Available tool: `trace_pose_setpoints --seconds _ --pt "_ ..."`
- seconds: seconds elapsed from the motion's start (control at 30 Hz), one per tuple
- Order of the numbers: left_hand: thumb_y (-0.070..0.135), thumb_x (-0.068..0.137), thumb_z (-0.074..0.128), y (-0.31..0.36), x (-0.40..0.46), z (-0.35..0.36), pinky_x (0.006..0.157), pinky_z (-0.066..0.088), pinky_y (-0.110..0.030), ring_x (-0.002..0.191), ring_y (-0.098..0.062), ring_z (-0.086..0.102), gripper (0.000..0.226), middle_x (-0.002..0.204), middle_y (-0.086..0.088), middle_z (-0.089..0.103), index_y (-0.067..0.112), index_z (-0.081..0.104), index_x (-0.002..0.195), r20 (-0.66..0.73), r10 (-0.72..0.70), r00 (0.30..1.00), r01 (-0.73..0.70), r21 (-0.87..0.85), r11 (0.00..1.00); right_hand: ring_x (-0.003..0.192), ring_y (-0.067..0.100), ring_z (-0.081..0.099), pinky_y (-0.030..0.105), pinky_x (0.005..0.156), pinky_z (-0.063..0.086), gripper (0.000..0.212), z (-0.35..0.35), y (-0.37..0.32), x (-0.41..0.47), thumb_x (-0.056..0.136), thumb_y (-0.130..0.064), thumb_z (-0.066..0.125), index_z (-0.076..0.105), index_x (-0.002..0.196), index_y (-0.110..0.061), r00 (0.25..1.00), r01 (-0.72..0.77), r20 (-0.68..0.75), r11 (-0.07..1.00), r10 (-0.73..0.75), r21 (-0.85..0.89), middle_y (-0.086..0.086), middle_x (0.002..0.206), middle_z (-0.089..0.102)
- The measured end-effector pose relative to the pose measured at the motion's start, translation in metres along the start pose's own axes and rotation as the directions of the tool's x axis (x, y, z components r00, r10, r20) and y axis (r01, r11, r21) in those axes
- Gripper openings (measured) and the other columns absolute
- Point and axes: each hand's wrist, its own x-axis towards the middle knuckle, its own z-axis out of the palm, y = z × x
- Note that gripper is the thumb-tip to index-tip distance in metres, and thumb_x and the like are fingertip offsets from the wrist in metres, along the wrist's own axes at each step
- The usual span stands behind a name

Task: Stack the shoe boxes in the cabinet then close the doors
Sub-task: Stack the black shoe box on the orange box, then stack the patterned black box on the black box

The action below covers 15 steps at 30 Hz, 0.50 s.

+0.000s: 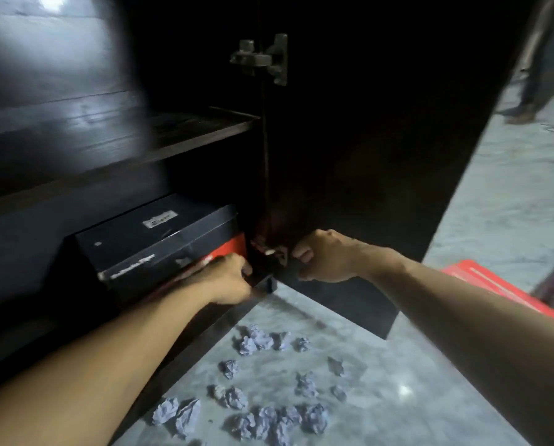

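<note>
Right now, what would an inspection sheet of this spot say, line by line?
Surface: grey marble floor.
Job's things: black shoe box on a red box on the bottom shelf of the dark cabinet; door open; another red box on the floor.
Clutter: crumpled paper balls strewn on the floor.
Hands: left hand grips the red box's corner; right hand curled by the door's lower edge, hold unclear.
Cables: nothing seen.
Surroundings: someone's legs far right.

Dim room; grey marble floor (381, 397) strewn with crumpled paper balls (256, 342); light glare upper left.
</note>
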Motion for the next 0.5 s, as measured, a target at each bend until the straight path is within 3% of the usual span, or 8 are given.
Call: trace_pose_setpoints --seconds 0.03,0.1,0.2,0.3,0.4,0.5 --pt "0.045 0.067 0.084 0.017 -0.007 0.006 0.093 0.050 -0.035 0.100 -0.016 0.060 0.060 0.107 0.004 0.062 0.017 0.061 0.115 0.096 0.035 0.995 -0.042 0.073 0.996 0.104 0.019 0.065 0.032 0.092 0.053 0.034 -0.002 0.008 -0.023 0.082 -0.031 0.066 0.069 0.115 -0.021 0.998 -0.032 0.046 0.999 0.032 -0.001 -0.001 0.112 0.071" --pt "0.057 0.058 0.083 0.057 -0.016 0.024 0.094 0.051 -0.036 0.103 -0.015 0.062 0.081 0.114 0.005 0.065 0.019 0.059 0.126 0.251 0.106 0.962 -0.164 0.221 0.961 0.101 0.019 0.067 0.036 0.090 0.055 0.035 -0.004 0.032 -0.069 0.080 -0.034 0.069 0.071 0.111 -0.019 0.983 -0.119 0.139 0.993 0.116 0.010 -0.002 0.109 0.072" --pt "0.063 0.059 0.079 0.125 -0.030 0.057 0.099 0.048 -0.034 0.114 -0.014 0.059 0.091 0.128 0.009 0.060 0.026 0.051 0.137 0.427 0.189 0.884 -0.340 0.311 0.888 0.098 0.025 0.070 0.042 0.088 0.057 0.032 -0.004 0.076 -0.132 0.077 -0.036 0.074 0.072 0.106 -0.021 0.955 -0.230 0.204 0.972 0.215 0.054 0.003 0.106 0.074" --pt "0.066 0.060 0.076 0.195 -0.042 0.091 0.099 0.047 -0.033 0.115 -0.011 0.058 0.087 0.131 0.014 0.058 0.029 0.052 0.135 0.509 0.308 0.803 -0.509 0.318 0.800 0.106 0.022 0.066 0.035 0.093 0.054 0.046 -0.011 0.116 -0.201 0.080 -0.036 0.077 0.065 0.122 -0.023 0.918 -0.362 0.221 0.925 0.331 0.119 0.000 0.118 0.070" --pt "0.054 0.070 0.077 0.265 -0.051 0.128 0.098 0.047 -0.031 0.113 -0.013 0.058 0.077 0.128 0.010 0.058 0.023 0.051 0.135 0.549 0.407 0.730 -0.621 0.287 0.729 0.095 0.014 0.063 0.019 0.076 0.053 0.043 -0.016 0.155 -0.273 0.081 -0.035 0.075 0.067 0.120 -0.019 0.873 -0.461 0.232 0.881 0.429 0.104 -0.004 0.115 0.069" --pt "0.049 0.071 0.080 0.334 -0.068 0.169 0.102 0.045 -0.032 0.117 -0.015 0.057 0.076 0.133 0.002 0.059 0.014 0.055 0.133 0.592 0.533 0.605 -0.765 0.246 0.595 0.090 0.029 0.068 0.034 0.075 0.058 0.033 -0.014 0.191 -0.348 0.076 -0.033 0.080 0.073 0.104 -0.017 0.798 -0.593 0.219 0.798 0.562 0.112 0.007 0.103 0.072"
